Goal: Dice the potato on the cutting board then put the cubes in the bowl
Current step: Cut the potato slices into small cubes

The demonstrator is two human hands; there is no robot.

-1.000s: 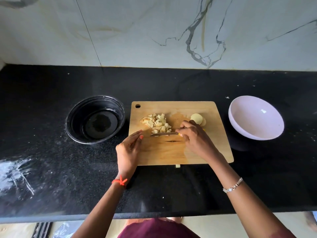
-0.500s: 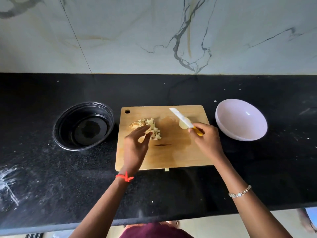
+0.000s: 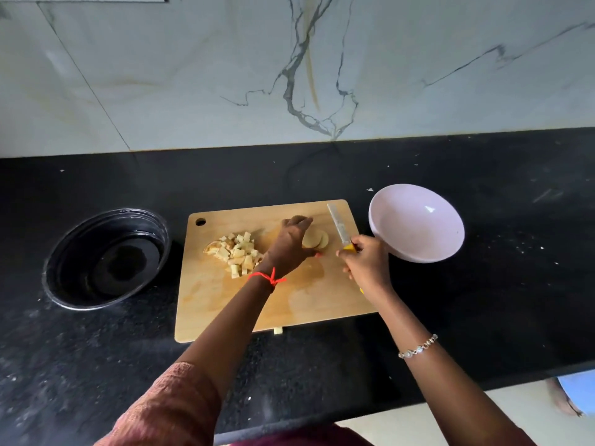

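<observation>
A wooden cutting board (image 3: pixel 225 304) lies on the black counter. A pile of potato cubes (image 3: pixel 236 254) sits on its left half. Two round potato slices (image 3: pixel 317 239) lie on its right half, and my left hand (image 3: pixel 291 243) reaches over them, its fingers and thumb curled round the slices. To the right, my right hand (image 3: pixel 365 265) grips the yellow handle of a knife (image 3: pixel 338 226), blade lifted and pointing away from me. A pale pink bowl (image 3: pixel 415 222) stands tilted just right of the board. It holds nothing.
A black round bowl (image 3: pixel 106 257) stands left of the board, glossy inside. One loose potato cube (image 3: pixel 278 330) lies on the counter at the board's near edge. A marble wall rises behind the counter. The counter's front edge runs close to my body.
My left hand has left the cube pile and crossed right to the potato slices. My right hand has drawn the knife slightly right, blade still raised.
</observation>
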